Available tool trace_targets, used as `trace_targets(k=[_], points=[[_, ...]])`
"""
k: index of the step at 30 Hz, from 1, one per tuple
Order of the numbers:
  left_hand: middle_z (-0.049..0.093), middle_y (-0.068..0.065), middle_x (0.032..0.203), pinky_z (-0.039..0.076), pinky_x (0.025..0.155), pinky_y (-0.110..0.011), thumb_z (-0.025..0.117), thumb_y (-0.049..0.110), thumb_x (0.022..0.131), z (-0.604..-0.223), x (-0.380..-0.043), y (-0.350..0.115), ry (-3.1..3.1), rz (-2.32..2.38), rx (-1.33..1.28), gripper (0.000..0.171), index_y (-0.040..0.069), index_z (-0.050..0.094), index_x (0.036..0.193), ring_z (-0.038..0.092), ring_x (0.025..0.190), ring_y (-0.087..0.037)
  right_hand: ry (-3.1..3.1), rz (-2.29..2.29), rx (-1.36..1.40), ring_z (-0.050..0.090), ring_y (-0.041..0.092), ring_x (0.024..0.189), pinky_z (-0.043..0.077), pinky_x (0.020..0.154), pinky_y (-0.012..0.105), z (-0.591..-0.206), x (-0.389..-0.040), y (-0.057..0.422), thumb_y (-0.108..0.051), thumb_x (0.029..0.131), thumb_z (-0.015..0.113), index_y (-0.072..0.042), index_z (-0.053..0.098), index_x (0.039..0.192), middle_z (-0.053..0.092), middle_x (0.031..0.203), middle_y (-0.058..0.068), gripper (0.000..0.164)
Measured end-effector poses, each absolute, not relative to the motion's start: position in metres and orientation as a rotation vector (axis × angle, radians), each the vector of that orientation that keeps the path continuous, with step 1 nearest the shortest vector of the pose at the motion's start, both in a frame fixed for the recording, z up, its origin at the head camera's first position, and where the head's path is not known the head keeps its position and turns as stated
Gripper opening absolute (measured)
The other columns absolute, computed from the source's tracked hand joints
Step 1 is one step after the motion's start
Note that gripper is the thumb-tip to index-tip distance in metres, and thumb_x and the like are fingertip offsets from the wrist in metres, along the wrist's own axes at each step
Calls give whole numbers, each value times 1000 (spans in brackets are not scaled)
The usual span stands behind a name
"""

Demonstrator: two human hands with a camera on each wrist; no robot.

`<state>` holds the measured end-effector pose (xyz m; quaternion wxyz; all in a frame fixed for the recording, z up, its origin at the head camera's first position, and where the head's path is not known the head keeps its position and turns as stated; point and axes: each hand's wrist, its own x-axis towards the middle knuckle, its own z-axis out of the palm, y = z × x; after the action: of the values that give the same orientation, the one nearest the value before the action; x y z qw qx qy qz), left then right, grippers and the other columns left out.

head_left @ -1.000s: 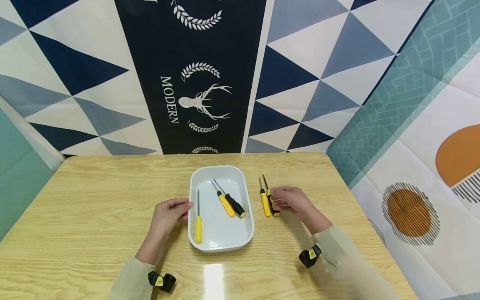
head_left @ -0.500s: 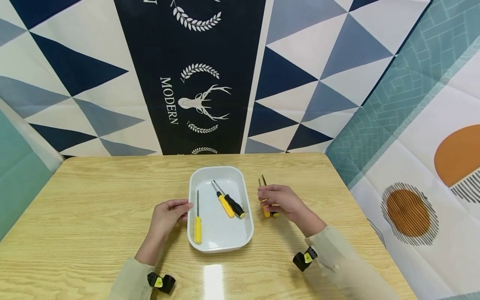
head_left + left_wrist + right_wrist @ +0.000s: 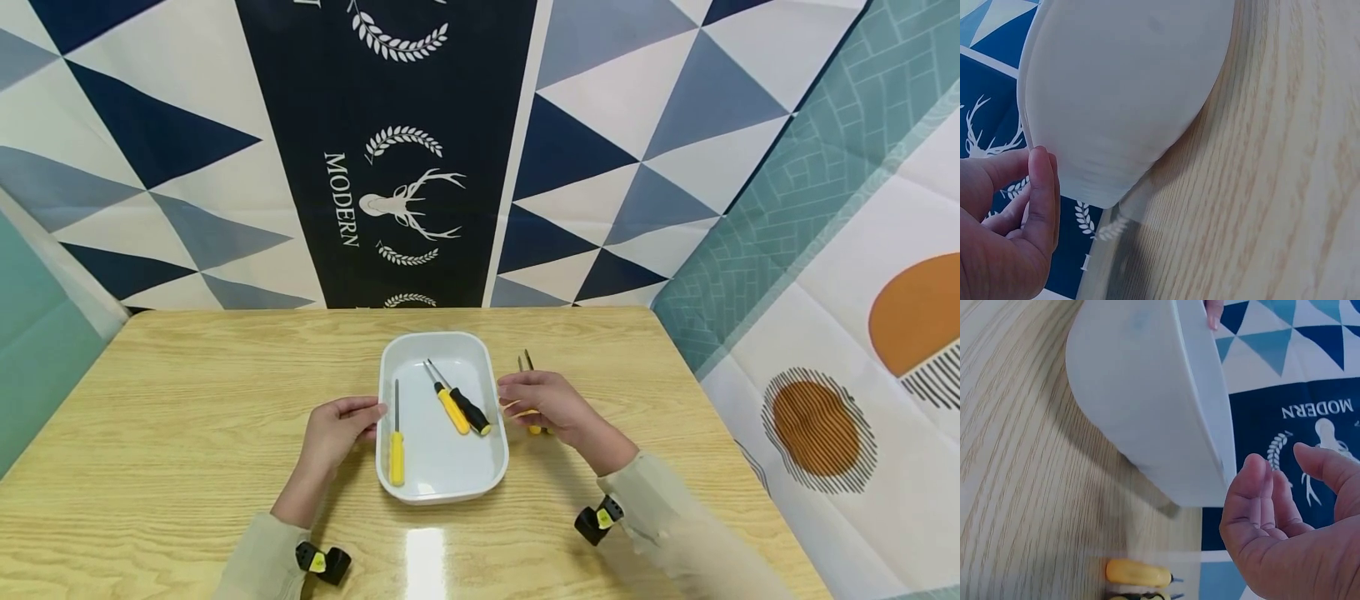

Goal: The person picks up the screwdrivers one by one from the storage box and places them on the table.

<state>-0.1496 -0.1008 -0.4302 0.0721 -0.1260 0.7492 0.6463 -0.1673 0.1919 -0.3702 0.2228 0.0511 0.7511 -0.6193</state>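
A white plastic tray (image 3: 442, 479) stands on the table. My left hand (image 3: 337, 433) pinches its left rim; the left wrist view shows those fingers (image 3: 1041, 194) against the tray's outer wall. Inside lie a yellow-handled screwdriver (image 3: 397, 457) along the left side, a yellow-and-black screwdriver (image 3: 452, 412) and a black-handled screwdriver (image 3: 472, 412). Beside the right rim hovers my right hand (image 3: 551, 404), holding nothing, thumb and fingers apart in the right wrist view. Partly hidden beneath it are two more screwdrivers, a yellow-handled one (image 3: 1138, 573) and a black-and-yellow one (image 3: 1138, 596).
The wooden table (image 3: 210, 400) runs back to a wall hung with patterned cloth (image 3: 420, 192). Another patterned cloth (image 3: 810, 400) hangs on the right. Each sleeve carries a small black wrist camera (image 3: 598, 518).
My right hand has moved left from above the loose screwdrivers to the tray's right rim, leaving them on the table. The left hand and tray stay put.
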Motion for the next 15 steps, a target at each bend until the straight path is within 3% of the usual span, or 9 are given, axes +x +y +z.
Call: trace_targets(k=[7, 15], points=[[68, -10, 95, 59, 70, -26, 66, 19, 88, -431, -149, -101, 2250, 1946, -353, 30, 0, 65, 111, 63, 73, -9, 2058, -1719, 117, 61, 14, 75, 56, 66, 22, -371, -164, 180, -17, 90, 60, 6, 51, 126, 62, 89, 3, 44], [69, -10, 93, 60, 69, -27, 67, 18, 87, -432, -148, -101, 2255, 1970, -351, 32, -2, 64, 111, 64, 71, -8, 2030, -1744, 57, 61, 13, 75, 58, 71, 26, -373, -161, 168, -14, 90, 59, 8, 49, 126, 61, 90, 4, 43]])
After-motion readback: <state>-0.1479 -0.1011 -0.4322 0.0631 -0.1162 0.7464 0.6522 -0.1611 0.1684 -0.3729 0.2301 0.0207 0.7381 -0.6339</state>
